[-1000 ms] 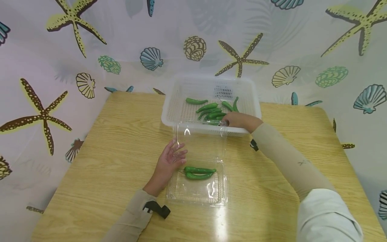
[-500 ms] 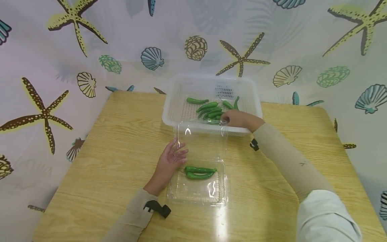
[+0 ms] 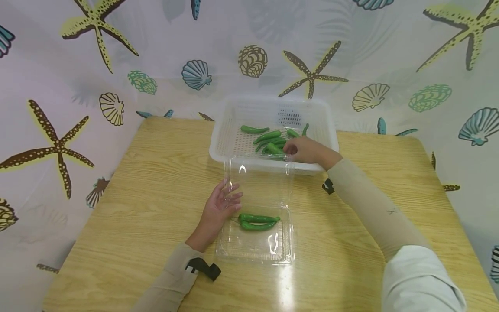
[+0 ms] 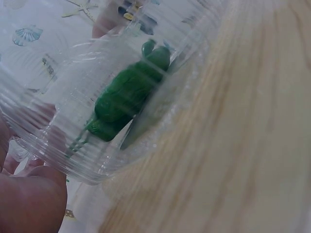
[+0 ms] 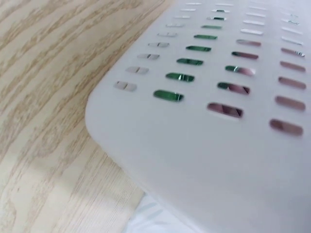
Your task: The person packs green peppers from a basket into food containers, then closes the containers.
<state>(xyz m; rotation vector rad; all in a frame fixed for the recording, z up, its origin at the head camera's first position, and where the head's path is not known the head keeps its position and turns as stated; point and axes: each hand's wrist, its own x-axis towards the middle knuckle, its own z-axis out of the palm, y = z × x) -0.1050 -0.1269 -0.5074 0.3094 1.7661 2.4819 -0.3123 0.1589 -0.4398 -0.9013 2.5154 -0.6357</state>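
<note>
Green peppers (image 3: 292, 133) partly behind right hand (image 3: 309, 150)

Peppers (image 3: 259, 218) are green, the basket (image 3: 227, 130) white, the table (image 3: 167, 173) grained tan, the backdrop (image 3: 156, 34) shell-patterned.

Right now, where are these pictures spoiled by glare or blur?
Head view: a glare streak on the table below the clear box, plus bright glints on the box and its raised lid; left wrist view: the peppers look smeared through the plastic, and the wood grain is soft; right wrist view: the white basket looks washed out.
</note>
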